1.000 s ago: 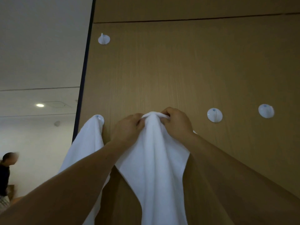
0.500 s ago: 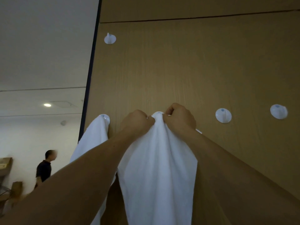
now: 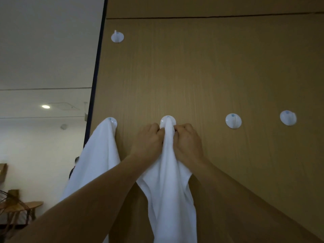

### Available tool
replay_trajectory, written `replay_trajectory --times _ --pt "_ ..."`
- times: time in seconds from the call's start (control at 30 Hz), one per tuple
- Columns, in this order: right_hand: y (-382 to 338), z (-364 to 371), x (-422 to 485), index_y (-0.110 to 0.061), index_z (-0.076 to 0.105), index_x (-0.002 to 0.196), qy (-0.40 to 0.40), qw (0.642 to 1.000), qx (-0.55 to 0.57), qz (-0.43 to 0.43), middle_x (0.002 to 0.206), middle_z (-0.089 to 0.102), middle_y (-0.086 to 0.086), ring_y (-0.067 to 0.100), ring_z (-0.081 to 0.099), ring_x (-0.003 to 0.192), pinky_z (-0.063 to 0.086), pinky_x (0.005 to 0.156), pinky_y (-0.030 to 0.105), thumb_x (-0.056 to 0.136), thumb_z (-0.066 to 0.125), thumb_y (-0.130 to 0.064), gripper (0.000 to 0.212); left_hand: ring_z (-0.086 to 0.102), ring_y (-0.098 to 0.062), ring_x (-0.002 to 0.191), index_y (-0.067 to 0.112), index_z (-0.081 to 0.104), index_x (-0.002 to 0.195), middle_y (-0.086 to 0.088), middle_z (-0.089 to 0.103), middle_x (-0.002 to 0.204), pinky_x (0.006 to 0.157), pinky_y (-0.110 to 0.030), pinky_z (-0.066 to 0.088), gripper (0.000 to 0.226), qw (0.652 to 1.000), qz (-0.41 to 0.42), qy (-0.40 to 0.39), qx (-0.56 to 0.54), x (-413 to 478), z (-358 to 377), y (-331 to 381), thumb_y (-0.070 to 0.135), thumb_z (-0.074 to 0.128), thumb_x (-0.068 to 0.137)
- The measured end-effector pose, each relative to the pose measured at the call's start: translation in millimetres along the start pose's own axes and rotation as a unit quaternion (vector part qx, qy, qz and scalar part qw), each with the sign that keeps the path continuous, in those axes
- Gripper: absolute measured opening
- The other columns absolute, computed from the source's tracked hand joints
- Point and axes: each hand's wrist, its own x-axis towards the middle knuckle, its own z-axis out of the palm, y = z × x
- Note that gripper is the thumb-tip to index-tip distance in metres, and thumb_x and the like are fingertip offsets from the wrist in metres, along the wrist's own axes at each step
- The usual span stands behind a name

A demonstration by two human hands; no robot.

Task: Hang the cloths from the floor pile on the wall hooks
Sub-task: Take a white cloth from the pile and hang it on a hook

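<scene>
A white cloth (image 3: 171, 181) hangs down the wooden wall panel (image 3: 201, 71), its top draped over a round white hook (image 3: 172, 119). My left hand (image 3: 148, 142) and my right hand (image 3: 187, 144) each pinch the cloth just under that hook, one on each side. A second white cloth (image 3: 98, 155) hangs from the hook (image 3: 114, 121) to the left. Two bare hooks, one (image 3: 233, 121) and another (image 3: 288, 118), sit to the right, and one more hook (image 3: 117, 36) is higher up on the left. The floor pile is out of view.
The panel's dark left edge (image 3: 95, 81) borders an open room with a white wall and a ceiling light (image 3: 46, 106). A person (image 3: 74, 165) stands partly hidden behind the left cloth. A wooden table (image 3: 22, 206) is at the lower left.
Both hands slid down from the cloth's top to just below the hook, so the hook's disc now shows above the cloth. The person in the room moved right, behind the left cloth.
</scene>
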Motion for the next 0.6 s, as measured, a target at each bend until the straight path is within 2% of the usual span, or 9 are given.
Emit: replay_trajectory --times 0.03,0.1,0.17,0.23,0.3,0.37,0.43,0.53,0.6 --pt "1 -1 -3 -0.008 0.062 0.114 0.000 1.000 0.015 0.001 0.114 0.055 0.007 0.019 0.055 0.093 0.044 0.082 0.030 0.098 0.043 -0.026 0.030 0.041 -0.014 0.062 0.003 0.067 0.093 -0.005 0.053 0.072 0.056 -0.030 0.037 0.014 0.997 -0.015 -0.028 -0.070 -2 -3 1 0.015 0.063 0.087" --pt "1 -3 -10 -0.009 0.059 0.119 -0.012 0.999 0.049 0.001 0.119 0.051 0.004 0.014 0.052 0.094 0.041 0.080 0.025 0.096 0.047 -0.032 0.035 0.044 -0.010 0.064 0.014 0.063 0.088 0.003 0.050 0.076 0.060 -0.025 0.036 0.023 0.969 -0.103 -0.081 -0.209 -6 -8 5 0.026 0.046 0.098" --pt "3 -6 -14 -0.012 0.053 0.131 -0.043 0.995 0.082 0.029 0.125 0.043 0.002 0.010 0.048 0.093 0.037 0.075 0.017 0.092 0.054 -0.031 0.043 0.046 -0.006 0.072 0.023 0.057 0.082 0.006 0.051 0.079 0.065 -0.023 0.033 0.023 0.945 -0.144 -0.116 -0.270 -9 -12 9 0.036 0.045 0.097" --pt "3 -8 -15 -0.015 0.051 0.130 -0.078 0.992 0.079 0.061 0.124 0.042 0.002 0.011 0.049 0.090 0.039 0.071 0.019 0.082 0.064 -0.027 0.051 0.048 -0.009 0.081 0.022 0.058 0.092 0.005 0.052 0.088 0.074 -0.026 0.037 0.021 0.954 -0.131 -0.174 -0.208 -12 -15 15 0.043 0.056 0.088" --pt "-1 -8 -15 -0.017 0.052 0.122 -0.102 0.992 0.032 0.069 0.115 0.048 0.003 0.016 0.052 0.090 0.044 0.070 0.027 0.072 0.070 -0.028 0.054 0.043 -0.012 0.087 0.021 0.054 0.101 0.004 0.050 0.094 0.085 -0.030 0.035 0.038 0.964 -0.137 -0.210 -0.089 -15 -16 23 0.050 0.061 0.078" --pt "-7 -6 -13 -0.015 0.051 0.117 -0.113 0.990 -0.006 0.084 0.109 0.052 0.004 0.021 0.055 0.090 0.044 0.069 0.031 0.074 0.067 -0.032 0.049 0.035 -0.013 0.085 0.023 0.046 0.092 0.005 0.046 0.088 0.083 -0.033 0.027 0.032 0.971 -0.151 -0.183 0.016 -13 -16 32 0.048 0.059 0.076" --pt "-11 -5 -12 -0.014 0.051 0.111 -0.132 0.983 -0.010 0.127 0.101 0.055 0.003 0.022 0.057 0.086 0.043 0.069 0.032 0.081 0.063 -0.036 0.039 0.036 -0.014 0.080 0.022 0.042 0.087 0.003 0.053 0.087 0.077 -0.030 0.024 0.021 0.970 -0.167 -0.167 0.056 -10 -16 40 0.038 0.056 0.082" --pt "-12 -4 -13 -0.015 0.052 0.091 -0.144 0.971 0.007 0.191 0.089 0.056 0.000 0.017 0.055 0.075 0.042 0.070 0.031 0.089 0.057 -0.033 0.019 0.056 -0.022 0.082 0.015 0.052 0.097 -0.002 0.062 0.093 0.067 -0.026 0.034 0.013 0.948 -0.245 -0.199 -0.037 -7 -15 48 0.023 0.055 0.086" --pt "-8 -8 -16 -0.013 0.057 0.096 -0.165 0.969 0.050 0.178 0.092 0.059 0.002 0.018 0.059 0.078 0.045 0.071 0.030 0.088 0.057 -0.022 0.013 0.059 -0.022 0.084 0.011 0.058 0.100 -0.001 0.058 0.086 0.055 -0.019 0.035 0.014 0.907 -0.305 -0.232 -0.177 -6 -19 47 0.017 0.057 0.088"
